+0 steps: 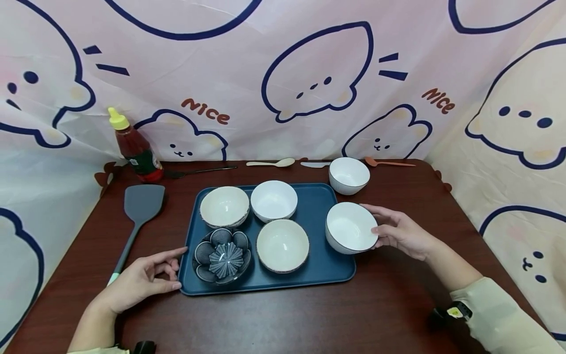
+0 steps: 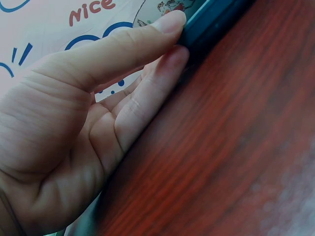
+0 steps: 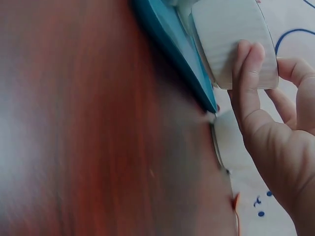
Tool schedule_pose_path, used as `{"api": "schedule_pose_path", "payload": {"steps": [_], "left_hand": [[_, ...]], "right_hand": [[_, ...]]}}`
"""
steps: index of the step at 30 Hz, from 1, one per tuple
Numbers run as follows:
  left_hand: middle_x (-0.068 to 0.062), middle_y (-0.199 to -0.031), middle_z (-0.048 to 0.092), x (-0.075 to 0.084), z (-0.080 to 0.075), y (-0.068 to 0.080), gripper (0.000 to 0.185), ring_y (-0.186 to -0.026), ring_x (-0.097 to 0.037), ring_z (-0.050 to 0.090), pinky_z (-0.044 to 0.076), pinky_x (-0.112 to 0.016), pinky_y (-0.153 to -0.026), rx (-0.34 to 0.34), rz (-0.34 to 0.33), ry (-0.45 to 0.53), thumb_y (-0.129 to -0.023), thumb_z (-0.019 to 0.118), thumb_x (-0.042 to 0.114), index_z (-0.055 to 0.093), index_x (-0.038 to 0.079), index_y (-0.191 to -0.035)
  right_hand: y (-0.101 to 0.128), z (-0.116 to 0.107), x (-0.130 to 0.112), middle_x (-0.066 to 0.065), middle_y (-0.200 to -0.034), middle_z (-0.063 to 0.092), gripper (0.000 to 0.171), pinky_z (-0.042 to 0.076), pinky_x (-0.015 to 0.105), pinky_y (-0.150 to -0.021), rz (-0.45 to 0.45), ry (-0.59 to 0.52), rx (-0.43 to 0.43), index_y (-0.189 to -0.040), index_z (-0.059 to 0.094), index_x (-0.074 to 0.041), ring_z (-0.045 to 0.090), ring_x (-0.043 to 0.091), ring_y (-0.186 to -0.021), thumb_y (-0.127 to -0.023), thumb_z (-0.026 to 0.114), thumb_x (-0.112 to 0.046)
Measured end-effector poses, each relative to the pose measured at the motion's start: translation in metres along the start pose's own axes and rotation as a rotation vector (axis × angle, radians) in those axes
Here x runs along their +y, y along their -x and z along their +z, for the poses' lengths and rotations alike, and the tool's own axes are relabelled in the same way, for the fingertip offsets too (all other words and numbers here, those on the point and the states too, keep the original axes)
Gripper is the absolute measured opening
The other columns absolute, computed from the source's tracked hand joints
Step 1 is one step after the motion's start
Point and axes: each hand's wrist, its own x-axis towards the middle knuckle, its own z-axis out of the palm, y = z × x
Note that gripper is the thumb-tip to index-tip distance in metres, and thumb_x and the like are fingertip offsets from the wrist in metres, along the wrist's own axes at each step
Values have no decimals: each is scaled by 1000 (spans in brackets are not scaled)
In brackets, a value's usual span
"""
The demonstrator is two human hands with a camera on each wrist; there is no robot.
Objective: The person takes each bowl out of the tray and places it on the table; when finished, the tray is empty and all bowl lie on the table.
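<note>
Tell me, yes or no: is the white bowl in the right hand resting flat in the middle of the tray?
No. The right hand holds the white bowl tilted over the right edge of the blue tray.

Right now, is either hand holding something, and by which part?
The right hand grips a white bowl by its outer side. The left hand only touches the tray edge.
</note>
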Motion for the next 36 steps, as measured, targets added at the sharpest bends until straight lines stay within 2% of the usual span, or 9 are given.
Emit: {"api": "schedule_pose_path", "payload": {"steps": [9,17,24,31,36], "left_hand": [[-8,-100,58,-1,0,0,72,-85,-9,65,58,-26,-73,2,-14,2,-86,77,6,40,-7,-146],[-8,-100,58,-1,-1,1,71,-85,-9,65,58,-26,-73,10,-18,-3,-86,77,6,40,-7,-146],[-9,-100,58,1,-1,0,71,-85,-9,65,58,-26,-72,12,-16,-9,-85,77,7,40,-7,-146],[-10,-100,58,1,0,-1,72,-86,-10,64,58,-26,-73,17,-10,-13,-84,78,6,41,-6,-145],[-9,-100,58,-1,1,-1,72,-86,-9,64,58,-26,-72,22,-8,-12,-84,79,7,42,-5,-145]], "right_hand": [[9,-39,2,-2,-134,57,60,59,30,-81,-49,-16,30,-157,29,-11,71,16,-90,-102,51,-1],[11,-72,5,-6,-136,53,60,59,31,-82,-72,-84,68,-157,29,-11,72,16,-93,-102,49,2],[11,-100,11,-5,-130,58,58,59,30,-82,-85,-156,84,-156,33,-14,73,17,-92,-103,45,4],[7,-125,14,0,-119,65,55,59,29,-81,-53,-221,128,-154,38,-19,74,20,-89,-104,43,4],[2,-136,16,-1,-116,65,53,59,27,-80,-28,-259,168,-149,46,-26,73,20,-86,-104,45,1]]}}
